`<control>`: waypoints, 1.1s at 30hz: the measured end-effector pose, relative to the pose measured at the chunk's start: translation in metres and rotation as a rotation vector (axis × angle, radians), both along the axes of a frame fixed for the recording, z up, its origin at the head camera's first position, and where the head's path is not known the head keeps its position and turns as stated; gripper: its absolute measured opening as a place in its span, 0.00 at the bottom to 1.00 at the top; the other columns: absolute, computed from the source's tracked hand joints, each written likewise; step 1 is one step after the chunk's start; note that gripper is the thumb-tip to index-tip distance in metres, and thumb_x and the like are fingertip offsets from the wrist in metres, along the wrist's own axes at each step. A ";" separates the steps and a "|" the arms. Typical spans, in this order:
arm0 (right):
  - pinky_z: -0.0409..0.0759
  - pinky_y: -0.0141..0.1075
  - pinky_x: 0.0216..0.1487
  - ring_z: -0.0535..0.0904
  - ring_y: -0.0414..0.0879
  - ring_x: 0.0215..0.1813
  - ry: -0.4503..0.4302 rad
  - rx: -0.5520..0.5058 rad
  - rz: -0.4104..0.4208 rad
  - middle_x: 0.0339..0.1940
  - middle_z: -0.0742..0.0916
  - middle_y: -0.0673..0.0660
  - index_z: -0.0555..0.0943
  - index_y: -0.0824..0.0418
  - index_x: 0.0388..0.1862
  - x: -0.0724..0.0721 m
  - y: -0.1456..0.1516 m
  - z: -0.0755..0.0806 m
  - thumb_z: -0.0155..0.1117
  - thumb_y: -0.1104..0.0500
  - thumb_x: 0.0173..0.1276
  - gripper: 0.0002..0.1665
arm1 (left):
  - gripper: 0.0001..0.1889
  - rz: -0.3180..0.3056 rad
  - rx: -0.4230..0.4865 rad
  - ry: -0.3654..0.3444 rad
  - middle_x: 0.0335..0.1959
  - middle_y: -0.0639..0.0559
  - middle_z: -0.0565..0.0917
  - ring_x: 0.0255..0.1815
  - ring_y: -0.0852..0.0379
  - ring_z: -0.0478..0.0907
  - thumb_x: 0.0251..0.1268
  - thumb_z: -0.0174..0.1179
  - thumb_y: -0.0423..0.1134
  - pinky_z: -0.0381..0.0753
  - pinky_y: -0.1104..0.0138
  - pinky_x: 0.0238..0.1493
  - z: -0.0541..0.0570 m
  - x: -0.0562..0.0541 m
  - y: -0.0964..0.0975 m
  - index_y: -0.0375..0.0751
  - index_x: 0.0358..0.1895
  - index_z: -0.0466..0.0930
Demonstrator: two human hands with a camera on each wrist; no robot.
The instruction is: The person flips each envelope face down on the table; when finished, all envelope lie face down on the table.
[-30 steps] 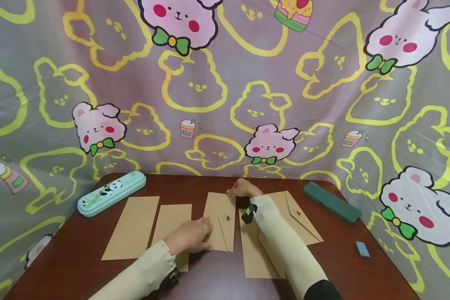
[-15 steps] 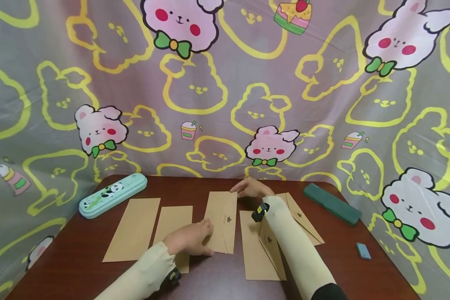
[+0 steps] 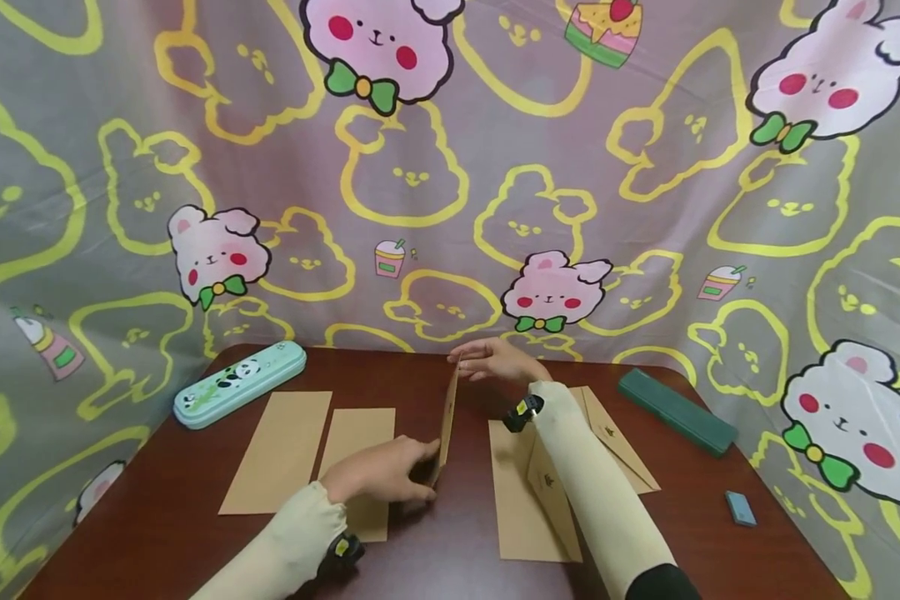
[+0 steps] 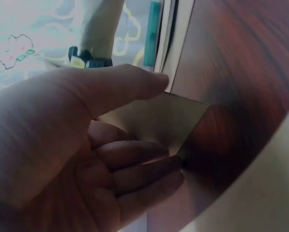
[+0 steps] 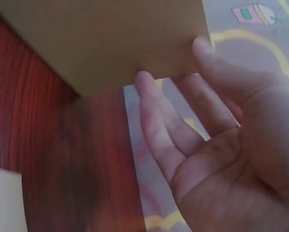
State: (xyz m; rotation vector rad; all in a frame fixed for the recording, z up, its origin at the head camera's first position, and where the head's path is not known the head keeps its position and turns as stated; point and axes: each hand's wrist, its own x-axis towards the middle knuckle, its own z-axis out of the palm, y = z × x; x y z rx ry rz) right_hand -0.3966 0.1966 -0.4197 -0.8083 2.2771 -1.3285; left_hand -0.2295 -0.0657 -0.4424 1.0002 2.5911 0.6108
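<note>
A brown paper envelope (image 3: 448, 417) stands on its long edge, turned nearly edge-on in the head view. My left hand (image 3: 384, 473) holds its near end; in the left wrist view the envelope (image 4: 159, 113) lies between the thumb and the curled fingers. At the far end my right hand (image 3: 501, 360) pinches a corner, with thumb and fingertips on the envelope (image 5: 115, 43) in the right wrist view. Left of it lie two flat brown envelopes (image 3: 276, 454), one partly under my left hand. Two more envelopes (image 3: 528, 525) with crown-printed flaps lie on the right, partly covered by my right forearm.
A pale-green panda pencil case (image 3: 240, 383) sits at the back left of the dark red-brown table (image 3: 457, 558). On the right are a dark green case (image 3: 677, 410) and a small blue block (image 3: 740, 507). A cartoon-print cloth (image 3: 435, 192) hangs behind the table.
The middle envelope lay flat with its flap upward; now both hands have tilted it up onto its edge. The head view has shifted slightly.
</note>
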 end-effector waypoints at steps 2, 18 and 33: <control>0.82 0.52 0.63 0.84 0.57 0.64 -0.036 -0.020 0.017 0.71 0.79 0.68 0.77 0.61 0.71 0.000 -0.006 0.002 0.58 0.54 0.80 0.24 | 0.41 -0.003 -0.002 0.003 0.73 0.40 0.74 0.74 0.48 0.73 0.67 0.69 0.47 0.75 0.55 0.70 0.003 0.004 0.002 0.29 0.76 0.63; 0.83 0.54 0.59 0.85 0.58 0.62 0.010 0.052 -0.054 0.65 0.86 0.60 0.80 0.56 0.68 0.007 -0.023 0.006 0.58 0.50 0.80 0.23 | 0.60 0.197 0.094 0.253 0.57 0.45 0.75 0.52 0.52 0.73 0.50 0.77 0.61 0.78 0.58 0.46 0.024 0.037 0.008 0.43 0.82 0.52; 0.83 0.47 0.57 0.84 0.58 0.61 0.022 0.121 -0.069 0.66 0.84 0.64 0.76 0.64 0.70 0.003 -0.031 -0.021 0.39 0.52 0.87 0.27 | 0.20 0.085 0.204 0.623 0.43 0.59 0.85 0.39 0.62 0.75 0.59 0.75 0.47 0.71 0.75 0.34 0.025 0.041 0.011 0.50 0.54 0.89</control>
